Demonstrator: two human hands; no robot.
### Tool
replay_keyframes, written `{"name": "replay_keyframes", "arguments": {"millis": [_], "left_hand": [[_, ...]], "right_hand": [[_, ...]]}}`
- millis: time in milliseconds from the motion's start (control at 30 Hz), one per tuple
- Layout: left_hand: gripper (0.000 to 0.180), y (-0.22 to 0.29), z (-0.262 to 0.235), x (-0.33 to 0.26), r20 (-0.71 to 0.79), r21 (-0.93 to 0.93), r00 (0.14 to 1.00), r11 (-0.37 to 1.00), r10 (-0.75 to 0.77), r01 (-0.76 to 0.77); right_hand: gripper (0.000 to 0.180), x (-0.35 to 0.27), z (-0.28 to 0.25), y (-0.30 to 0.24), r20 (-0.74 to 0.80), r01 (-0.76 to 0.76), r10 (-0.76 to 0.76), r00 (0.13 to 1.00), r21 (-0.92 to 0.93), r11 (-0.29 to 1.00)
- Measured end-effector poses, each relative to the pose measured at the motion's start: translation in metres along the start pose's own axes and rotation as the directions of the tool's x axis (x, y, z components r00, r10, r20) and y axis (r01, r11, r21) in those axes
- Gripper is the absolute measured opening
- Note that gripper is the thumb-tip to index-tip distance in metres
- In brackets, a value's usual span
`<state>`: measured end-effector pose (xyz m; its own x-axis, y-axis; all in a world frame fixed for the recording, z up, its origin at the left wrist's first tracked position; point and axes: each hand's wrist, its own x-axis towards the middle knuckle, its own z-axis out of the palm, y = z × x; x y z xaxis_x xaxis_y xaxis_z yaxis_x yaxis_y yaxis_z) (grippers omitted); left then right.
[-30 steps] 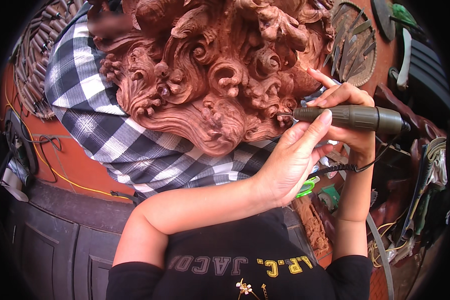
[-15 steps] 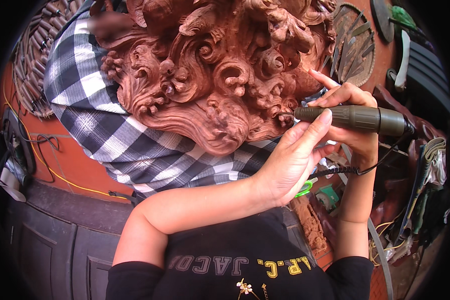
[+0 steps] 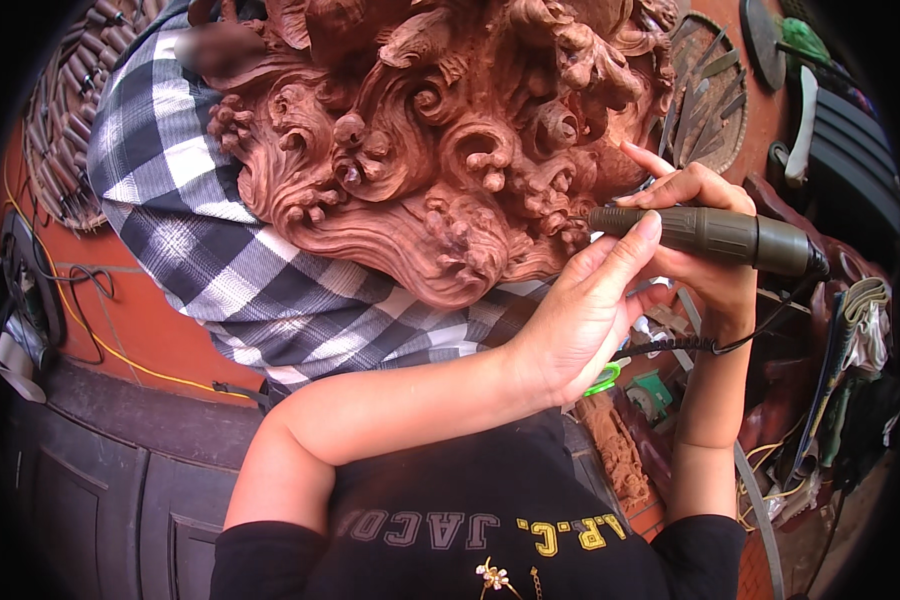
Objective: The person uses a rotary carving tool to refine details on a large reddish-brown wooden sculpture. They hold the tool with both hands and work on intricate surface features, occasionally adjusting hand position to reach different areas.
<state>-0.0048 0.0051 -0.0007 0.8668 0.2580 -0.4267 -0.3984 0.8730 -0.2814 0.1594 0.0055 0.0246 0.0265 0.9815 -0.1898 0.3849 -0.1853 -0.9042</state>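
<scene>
An olive-green rotary carving tool (image 3: 715,235) lies nearly level, its narrow nose pointing left against the lower right edge of a large reddish-brown wood carving (image 3: 380,215). My right hand (image 3: 705,190) is wrapped round the tool, index finger stretched along its far side toward the wood. From the left, my left hand (image 3: 585,320) reaches across, its thumb pressed on the tool near the nose; its other fingers are partly hidden. The bit's contact with the wood is too small to make out. A coiled black cord (image 3: 670,345) trails from the tool's rear end.
Black-and-white checked cloth (image 3: 300,300) lies under the carving. Wooden-handled tools fill a round basket (image 3: 65,130) at left; flat blades lie on a round tray (image 3: 735,90) at right. A yellow cable (image 3: 120,350) crosses the tiled floor. Below my hands lies a smaller carved piece (image 3: 615,450).
The large carving has shifted slightly to the right and turned a little under the tool. Both hands keep almost the same place and grip.
</scene>
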Motion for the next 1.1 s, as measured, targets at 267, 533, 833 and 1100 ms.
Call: {"name": "replay_keyframes", "arguments": {"millis": [267, 533, 833, 1100], "left_hand": [[0.033, -0.001, 0.006, -0.005, -0.049, -0.081, 0.998, 0.996, -0.043, 0.039], [0.04, 0.005, -0.002, -0.004, 0.042, -0.086, 0.999, 0.996, -0.034, 0.037], [0.033, 0.003, 0.003, -0.01, 0.008, -0.165, 0.998, 0.985, -0.055, 0.056], [0.037, 0.009, 0.005, -0.007, 0.029, -0.182, 0.999, 0.983, -0.032, 0.037]], "right_hand": [[0.023, 0.005, -0.008, -0.007, 0.137, 0.053, -0.042, 0.99, -0.076, 0.996], [0.016, 0.011, 0.004, -0.022, 0.028, -0.02, 0.024, 0.999, -0.147, 0.989], [0.014, 0.016, 0.006, -0.036, 0.057, -0.045, 0.063, 0.996, -0.275, 0.96], [0.017, 0.019, 0.012, -0.039, -0.006, -0.125, 0.128, 0.992, -0.271, 0.955]]}}
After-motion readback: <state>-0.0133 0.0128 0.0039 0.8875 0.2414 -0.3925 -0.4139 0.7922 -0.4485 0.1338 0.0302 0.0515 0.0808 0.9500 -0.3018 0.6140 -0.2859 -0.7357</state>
